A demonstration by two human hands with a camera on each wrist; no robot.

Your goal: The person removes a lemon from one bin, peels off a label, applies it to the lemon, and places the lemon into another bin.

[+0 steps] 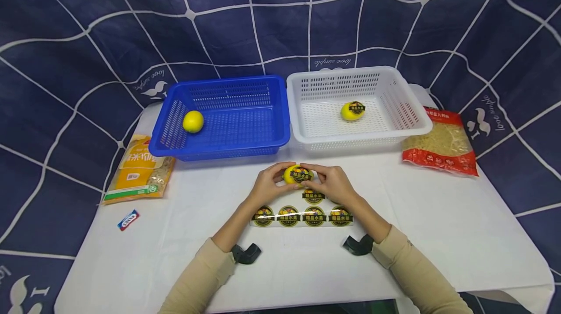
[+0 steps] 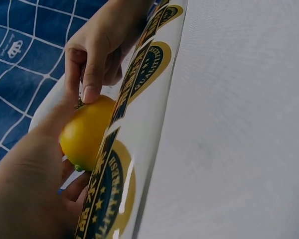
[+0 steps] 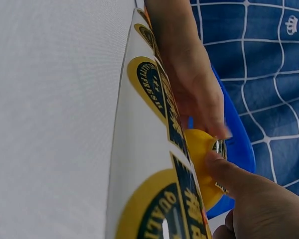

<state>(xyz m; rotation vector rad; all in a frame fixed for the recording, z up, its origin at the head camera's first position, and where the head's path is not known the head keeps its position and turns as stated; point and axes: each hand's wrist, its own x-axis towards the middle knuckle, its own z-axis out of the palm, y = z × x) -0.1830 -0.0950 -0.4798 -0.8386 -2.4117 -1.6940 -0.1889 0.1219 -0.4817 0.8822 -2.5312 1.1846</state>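
A yellow lemon with a black-and-gold sticker on top is held just above the white table. My left hand grips its left side and my right hand holds its right side, thumb on the sticker. The left wrist view shows the lemon between both hands; the right wrist view shows the lemon under my thumb. A sticker sheet lies flat just in front of the hands. Another bare lemon sits in the blue basket. A stickered lemon sits in the white basket.
A yellow food packet lies at the table's left, a red packet of noodles at the right. A small blue-and-red wrapper lies near the left edge. A dark blue patterned cloth hangs behind.
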